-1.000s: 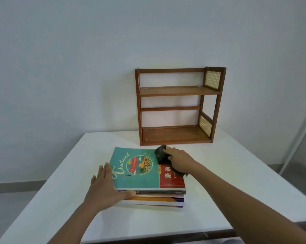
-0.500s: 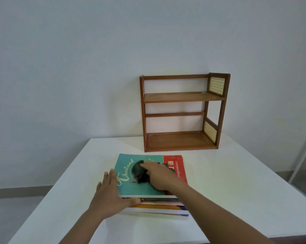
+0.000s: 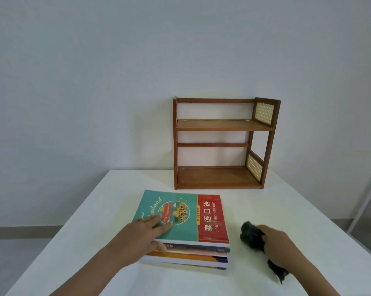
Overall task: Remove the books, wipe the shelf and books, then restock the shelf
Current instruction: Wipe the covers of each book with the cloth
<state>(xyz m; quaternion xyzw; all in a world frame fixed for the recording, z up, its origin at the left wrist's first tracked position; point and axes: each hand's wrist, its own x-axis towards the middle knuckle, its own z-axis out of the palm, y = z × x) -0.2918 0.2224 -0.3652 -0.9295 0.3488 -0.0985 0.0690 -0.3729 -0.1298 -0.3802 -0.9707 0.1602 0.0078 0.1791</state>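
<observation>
A stack of several books (image 3: 188,253) lies flat on the white table (image 3: 265,210). Its top book (image 3: 210,218) has a teal and red cover. My left hand (image 3: 144,233) rests on that cover with fingers straight, and the thumb lies against the stack's near edge. To the right of the stack, my right hand (image 3: 280,246) grips a dark cloth (image 3: 251,235) just over the table. The wooden two-tier shelf (image 3: 220,124) stands bare at the table's back against the wall.
A white wall rises behind the shelf. The table's left edge drops to a grey floor (image 3: 20,253). A pale vertical frame (image 3: 368,201) stands at the far right.
My right hand has carried the cloth off the top cover to the right of the stack. My left hand has slid from the stack's left edge onto the cover.
</observation>
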